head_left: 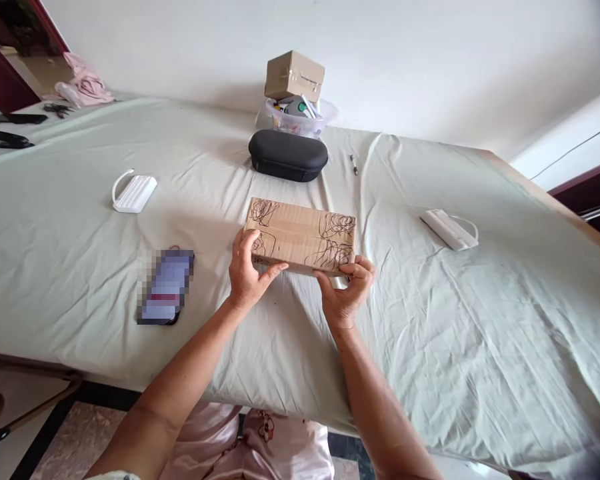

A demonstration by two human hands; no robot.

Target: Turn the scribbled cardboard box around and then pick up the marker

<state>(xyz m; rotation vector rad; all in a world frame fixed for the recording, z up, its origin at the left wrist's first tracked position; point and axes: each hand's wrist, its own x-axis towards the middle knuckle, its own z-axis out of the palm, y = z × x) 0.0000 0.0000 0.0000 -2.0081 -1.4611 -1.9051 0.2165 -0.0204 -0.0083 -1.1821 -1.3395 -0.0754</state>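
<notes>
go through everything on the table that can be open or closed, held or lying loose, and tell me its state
Scribbled cardboard box: closed, held at its near edge by left hand and right hand.
Black case: shut, lying flat.
Small cardboard box: taped shut, resting on the clear tub.
Clear tub: open, filled with small items.
Phone: lying flat, untouched.
Pen: lying loose.

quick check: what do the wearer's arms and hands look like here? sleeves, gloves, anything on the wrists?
Both forearms are bare up to the bottom edge of the picture, with no sleeves in view. The left hand and right hand wear no gloves; no watch, bracelet or ring shows. No cables or markings. The fingers are uncovered.
</notes>
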